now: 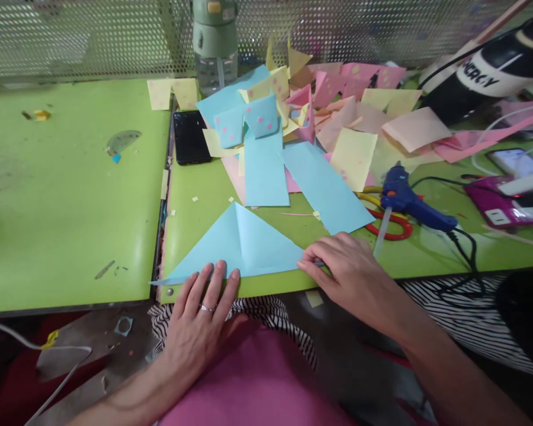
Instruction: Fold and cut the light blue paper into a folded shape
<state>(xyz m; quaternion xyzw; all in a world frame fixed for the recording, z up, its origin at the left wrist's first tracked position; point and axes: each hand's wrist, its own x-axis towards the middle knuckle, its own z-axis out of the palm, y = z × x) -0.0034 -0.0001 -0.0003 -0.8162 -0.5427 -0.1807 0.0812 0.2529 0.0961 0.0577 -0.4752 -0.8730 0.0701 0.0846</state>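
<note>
A blue sheet of paper lies folded into a wide triangle along the front edge of the green table, a crease running down from its peak. My left hand, with a ring on one finger, rests its outstretched fingertips on the lower edge of the paper. At the triangle's right corner, my right hand pinches the paper between thumb and fingers. Just behind that hand lies a blue paper strip, and another blue strip sits to its left.
Coloured paper pieces are heaped at the back. A blue glue gun and red-handled scissors lie right. A black phone, a green water bottle and a black bottle stand around the heap. A gap splits the tabletop.
</note>
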